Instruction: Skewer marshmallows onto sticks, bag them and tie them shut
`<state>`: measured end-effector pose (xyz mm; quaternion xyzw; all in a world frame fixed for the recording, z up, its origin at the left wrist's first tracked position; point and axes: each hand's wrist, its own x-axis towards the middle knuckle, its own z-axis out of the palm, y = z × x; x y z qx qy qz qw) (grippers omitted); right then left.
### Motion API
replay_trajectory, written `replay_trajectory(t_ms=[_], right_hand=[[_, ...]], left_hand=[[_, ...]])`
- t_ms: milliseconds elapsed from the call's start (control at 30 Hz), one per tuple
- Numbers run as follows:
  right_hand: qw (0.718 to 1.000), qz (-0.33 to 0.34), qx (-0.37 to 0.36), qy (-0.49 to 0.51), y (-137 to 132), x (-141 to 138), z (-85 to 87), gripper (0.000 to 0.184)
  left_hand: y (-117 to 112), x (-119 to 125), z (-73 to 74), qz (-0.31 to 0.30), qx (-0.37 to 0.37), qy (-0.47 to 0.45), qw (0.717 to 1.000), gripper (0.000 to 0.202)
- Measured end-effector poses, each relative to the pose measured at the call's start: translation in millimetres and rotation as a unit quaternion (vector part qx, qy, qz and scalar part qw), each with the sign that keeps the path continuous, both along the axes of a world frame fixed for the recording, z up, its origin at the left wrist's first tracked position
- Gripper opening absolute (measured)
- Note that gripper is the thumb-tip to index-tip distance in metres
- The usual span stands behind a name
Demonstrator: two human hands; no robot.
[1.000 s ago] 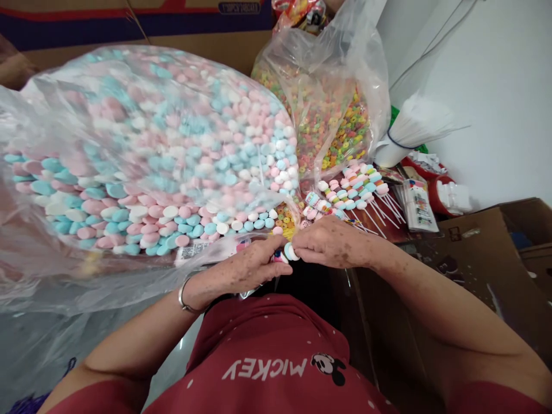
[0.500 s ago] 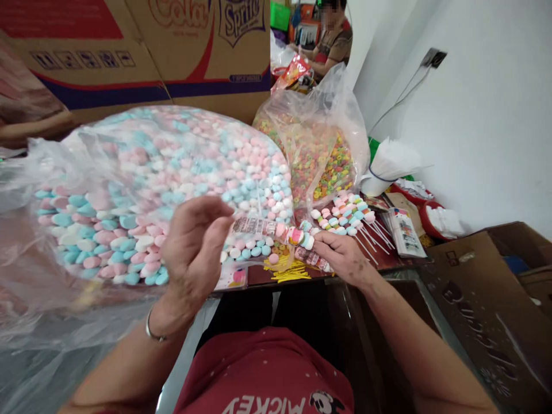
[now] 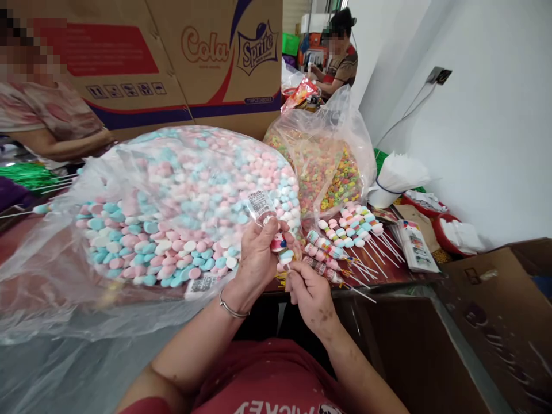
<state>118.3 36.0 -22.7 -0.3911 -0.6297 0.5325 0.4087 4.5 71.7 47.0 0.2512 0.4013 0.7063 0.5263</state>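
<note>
My left hand [image 3: 255, 253] is closed around a marshmallow skewer in a clear printed bag [image 3: 260, 206]. The bag's printed end sticks up above my thumb, and pink, white and blue candy shows beside my fingers. Just below it, my right hand [image 3: 311, 292] is closed in a pinch on the skewer's lower end, where a bit of white stick shows. Right of my hands lie several bagged skewers [image 3: 321, 259]. Beyond them is a group of unbagged marshmallow skewers [image 3: 356, 224] on white sticks. Yellow ties [image 3: 281, 280] are partly hidden under my hands.
A large clear bag of marshmallows [image 3: 172, 190] fills the table's left and middle. Behind stands a bag of ring candies [image 3: 328, 167], with a Cola/Sprite carton [image 3: 215, 57] at the back. White sticks [image 3: 399, 175] stand in a tub. Two people sit farther off.
My left hand, open and apart before, has moved right and now grips the bagged skewer. My right hand has shifted down to its lower end. The view has tilted up slightly.
</note>
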Motion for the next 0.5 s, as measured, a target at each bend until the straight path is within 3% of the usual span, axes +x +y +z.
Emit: replay_trajectory(t_ms=[133,300,500], right_hand=[[0.989,-0.014,-0.100,0.104,-5,-4,-7.4,0.030],[0.928,-0.008,-0.242,0.284,-2,-9,0.2,0.030],[0.891,0.021,-0.285,0.353,3,-7,9.1,0.031]], left_hand=[[2,3,-9.5,-0.049,-0.007,0.002,0.999,0.043],[-4,5,-20.4,-0.121,0.000,-0.033,0.992,0.044],[-9,-2,-28.1,-0.177,0.007,-0.059,0.982,0.040]])
